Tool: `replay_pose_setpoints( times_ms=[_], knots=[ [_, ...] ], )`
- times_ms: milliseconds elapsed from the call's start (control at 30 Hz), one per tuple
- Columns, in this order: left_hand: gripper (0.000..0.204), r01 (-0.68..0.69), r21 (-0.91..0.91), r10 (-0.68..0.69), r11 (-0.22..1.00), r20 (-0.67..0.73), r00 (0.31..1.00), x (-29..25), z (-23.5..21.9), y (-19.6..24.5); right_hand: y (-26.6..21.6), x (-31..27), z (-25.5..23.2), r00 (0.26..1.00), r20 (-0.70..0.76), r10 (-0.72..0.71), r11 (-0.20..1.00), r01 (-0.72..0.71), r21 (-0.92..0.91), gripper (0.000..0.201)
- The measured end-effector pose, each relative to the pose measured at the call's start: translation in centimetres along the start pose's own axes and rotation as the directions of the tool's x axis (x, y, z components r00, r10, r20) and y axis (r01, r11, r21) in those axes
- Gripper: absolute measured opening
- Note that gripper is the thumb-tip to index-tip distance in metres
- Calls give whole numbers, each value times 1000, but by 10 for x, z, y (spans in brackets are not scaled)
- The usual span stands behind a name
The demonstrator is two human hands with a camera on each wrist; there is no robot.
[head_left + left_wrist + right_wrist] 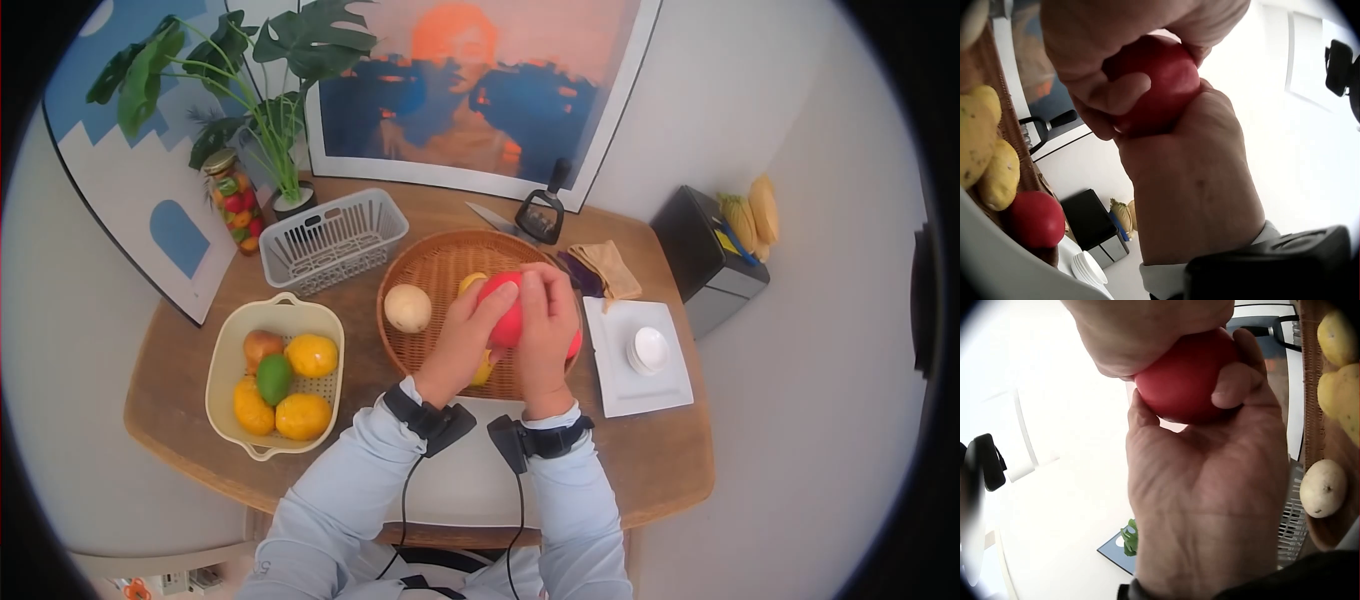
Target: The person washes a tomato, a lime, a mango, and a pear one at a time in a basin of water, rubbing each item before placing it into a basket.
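Left hand (455, 340) and right hand (547, 335) curled together round a red fruit (507, 318) over the wicker basket (438, 265), a pale fruit (408, 308) at its nine o'clock, a second red fruit (1038, 219) near four; even, gentle support from both sides seemed wisest, without bruising pressure

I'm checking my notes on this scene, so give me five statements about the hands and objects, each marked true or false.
1. The left hand and right hand both hold one red fruit. True.
2. No other red fruit is in view. False: a second red fruit shows in the left wrist view, next to a yellow fruit.
3. A pale round fruit lies in the wicker basket. True.
4. Only the wicker basket contains fruit. False: the cream basket contains a green fruit, among others.
5. Stacked white dishes stand on a white tray. True.
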State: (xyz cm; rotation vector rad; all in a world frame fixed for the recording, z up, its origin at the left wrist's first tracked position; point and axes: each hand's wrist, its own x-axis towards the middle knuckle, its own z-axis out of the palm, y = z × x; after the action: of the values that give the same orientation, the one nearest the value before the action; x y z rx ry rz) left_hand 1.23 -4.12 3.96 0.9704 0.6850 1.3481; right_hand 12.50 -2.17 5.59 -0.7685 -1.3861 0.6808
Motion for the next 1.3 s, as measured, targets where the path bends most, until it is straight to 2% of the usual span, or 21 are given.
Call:
replay_pose_setpoints(
  times_ms=[67,133,167,200,267,333,433,467,500,533,667,767,800,833,867,967,1067,1167,1233,1267,1300],
  knots=[
    [41,15,-168,-18,986,-15,1000,4,-1,-1,1,0,6,948,89,-305,906,317,-279,37],
    [41,-16,-389,-5,921,-54,999,8,1,-3,-6,-1,11,903,137,-408,845,430,-318,39],
    [41,-35,-355,16,934,-58,998,9,-1,-5,-9,-1,12,875,163,-456,808,484,-335,40],
    [40,-55,-320,38,946,-61,997,8,-5,-6,-9,-2,13,888,146,-436,825,459,-329,32],
    [39,-88,-246,78,965,-51,996,7,-7,-9,0,-4,11,982,49,-182,975,187,-120,28],
    [38,-115,-164,112,980,-27,993,5,-1,-5,8,-2,7,994,9,113,988,-113,104,22],
    [33,-36,-149,30,988,-40,999,4,3,-4,4,1,0,975,7,220,965,-219,143,24],
    [34,-41,-179,34,983,-41,999,4,2,-5,4,2,2,1000,2,17,1000,-17,-17,25],
    [36,-44,-208,36,977,-40,999,3,1,-5,4,3,5,983,28,-184,967,186,-176,27],
    [37,-45,-236,37,971,-39,999,3,0,-5,4,2,8,925,84,-370,869,376,-322,28],
    [48,-20,-447,-4,894,-52,999,6,-2,1,-17,-2,16,835,236,-497,741,550,-386,36],
    [46,-23,-389,-17,921,-99,995,8,-5,-7,-3,-1,15,897,155,-413,840,441,-316,30],
    [46,-26,-293,-5,956,-105,994,7,-3,-6,2,0,13,966,80,-244,948,255,-188,29],
    [47,-27,-193,6,981,-111,994,5,0,-5,6,1,9,998,31,-54,998,56,-43,28],
    [47,-27,-92,16,995,-115,993,4,2,-4,9,2,5,989,11,145,983,-145,109,29],
    [46,15,-48,-19,999,-79,997,3,3,-4,11,5,-2,945,75,319,894,-327,307,35],
    [47,-26,-175,11,984,-90,996,3,5,-7,1,2,5,938,89,334,914,-346,211,33],
    [48,-5,-295,-4,956,-30,1000,5,3,-5,23,0,8,987,71,144,973,-154,171,32],
    [50,-35,-324,23,945,-40,999,10,-1,-11,13,-1,10,994,73,-84,991,91,-95,35],
    [50,-50,-339,37,940,-44,998,12,-2,-14,7,-1,10,976,97,-194,951,212,-227,39],
    [50,-34,-361,22,932,-36,999,11,-2,-12,4,-1,11,958,117,-264,920,286,-269,42]
  ],
)
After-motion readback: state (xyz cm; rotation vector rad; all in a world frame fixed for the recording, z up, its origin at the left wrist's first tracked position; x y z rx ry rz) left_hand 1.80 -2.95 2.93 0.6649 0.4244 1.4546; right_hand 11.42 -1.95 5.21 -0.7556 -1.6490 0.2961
